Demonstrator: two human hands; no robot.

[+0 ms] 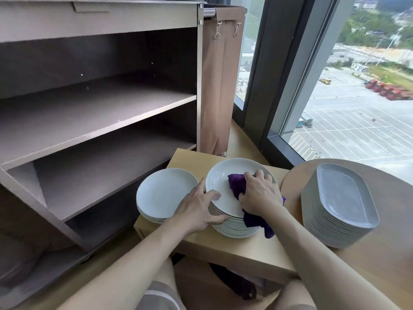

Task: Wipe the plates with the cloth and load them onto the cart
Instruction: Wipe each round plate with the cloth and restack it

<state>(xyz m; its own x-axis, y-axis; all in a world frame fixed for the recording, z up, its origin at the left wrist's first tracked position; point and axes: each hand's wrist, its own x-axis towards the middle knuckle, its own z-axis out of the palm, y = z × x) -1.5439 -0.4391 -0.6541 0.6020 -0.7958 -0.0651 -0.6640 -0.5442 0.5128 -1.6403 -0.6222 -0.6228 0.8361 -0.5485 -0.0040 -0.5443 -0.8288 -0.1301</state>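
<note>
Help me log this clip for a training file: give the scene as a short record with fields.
left hand: grips the edge of the middle stack, thumb on its top plate
right hand: holds the bunched purple cloth against the top plate
left stack: round plates, lower, beside the middle stack on the low table
oval plates: tall stack on the round table
cart: visible shelves hold no plates
stage: wiping; nothing loaded yet, as far as seen

Big window (pixel 357 104) with a dark frame (pixel 266 81), sunny car park (pixel 348 133) outside, small wooden table (pixel 223 249), round wooden table (pixel 380 267) just beside it
</note>
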